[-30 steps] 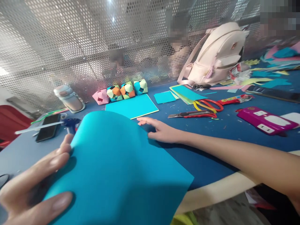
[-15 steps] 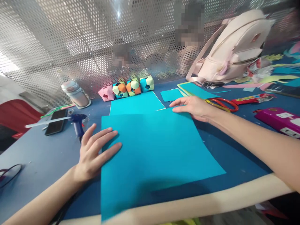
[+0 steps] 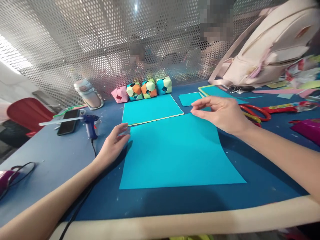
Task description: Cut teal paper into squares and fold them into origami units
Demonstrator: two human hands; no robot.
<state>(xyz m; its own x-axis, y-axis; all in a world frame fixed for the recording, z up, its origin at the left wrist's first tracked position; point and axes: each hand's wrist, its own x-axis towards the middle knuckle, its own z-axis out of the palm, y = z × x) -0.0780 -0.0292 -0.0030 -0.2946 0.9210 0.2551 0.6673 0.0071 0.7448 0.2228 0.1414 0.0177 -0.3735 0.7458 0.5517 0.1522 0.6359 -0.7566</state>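
Note:
A large blue sheet of paper [image 3: 172,156] lies in front of me on the blue table, its right edge curving. At its far left corner is my left hand [image 3: 113,143], with curved fingers apart and the tips beside the paper's edge. My right hand [image 3: 220,113] has thumb and fingers pinched at the far right part of the sheet; the exact grip is partly hidden. Just beyond lies a stack of blue paper [image 3: 150,110] with a pale edge. Smaller blue pieces [image 3: 188,99] rest near my right fingertips.
Several folded paper balls [image 3: 135,91] stand along the perforated metal wall. Left are a glue gun [image 3: 90,126] with its cord, a phone [image 3: 68,122] and a bottle [image 3: 88,95]. Right are scissors [image 3: 257,111], a backpack [image 3: 270,50] and a purple power strip [image 3: 307,130].
The blue sheet was curled up in my left hand; it now lies spread on the table. My left hand has moved to its far left corner, my right to the far right. The view shifted left.

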